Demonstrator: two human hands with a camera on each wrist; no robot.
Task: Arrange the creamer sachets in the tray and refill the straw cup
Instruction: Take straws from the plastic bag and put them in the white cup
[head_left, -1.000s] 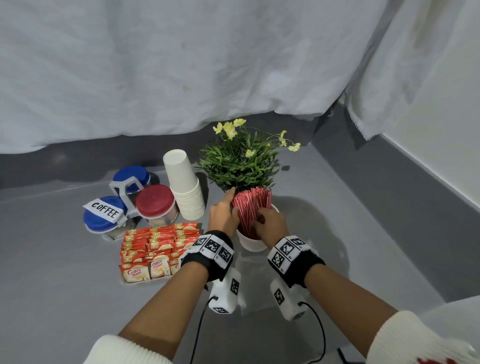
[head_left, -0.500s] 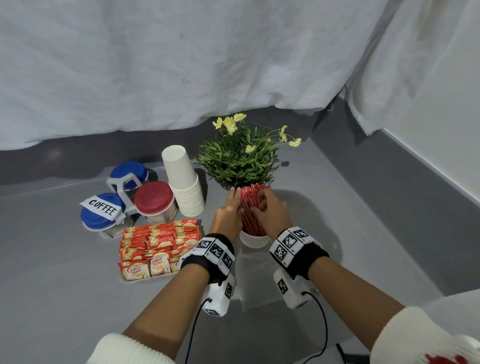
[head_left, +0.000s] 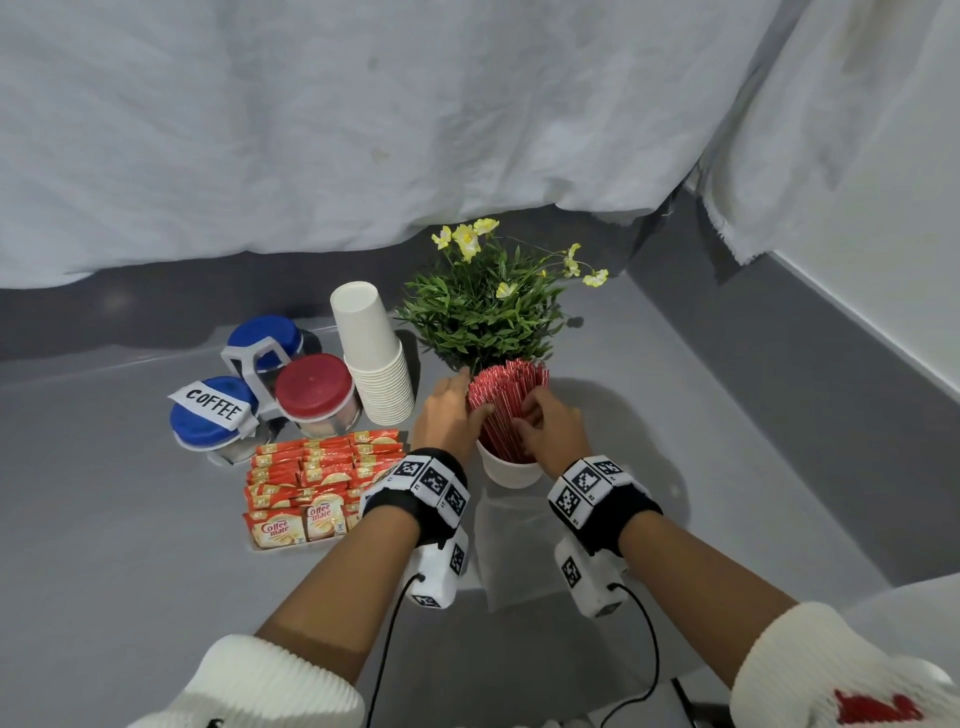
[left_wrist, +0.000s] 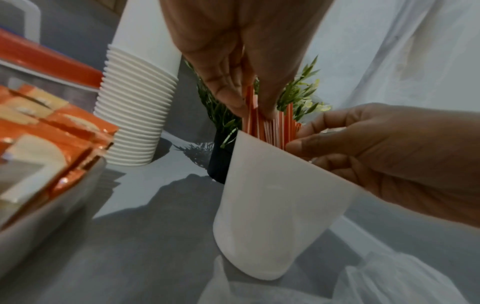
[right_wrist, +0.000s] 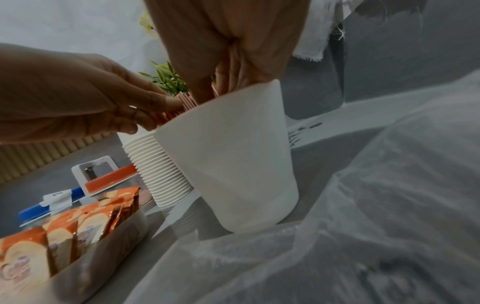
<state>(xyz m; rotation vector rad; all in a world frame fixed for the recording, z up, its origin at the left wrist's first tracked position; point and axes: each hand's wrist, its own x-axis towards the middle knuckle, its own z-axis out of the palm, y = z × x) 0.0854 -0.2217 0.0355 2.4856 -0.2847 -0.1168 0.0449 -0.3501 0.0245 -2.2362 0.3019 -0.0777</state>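
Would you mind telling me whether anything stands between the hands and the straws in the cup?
Nothing visible does: the left hand and right hand already touch the red straws standing in the white cup.

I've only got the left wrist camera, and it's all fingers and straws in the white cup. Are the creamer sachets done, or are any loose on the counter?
Observer: The head view shows the orange creamer sachets standing in rows in the clear plastic tray. None lie loose on the grey counter.
Operator: Is the straw bundle upright?
Observer: No. The red-and-white wrapped straws fan out and lean away toward the green potted plant. The left hand and the right hand each grip some.
Operator: What's behind the tray?
Observer: Three jars, and one blue-lidded jar is labelled COFFEE.
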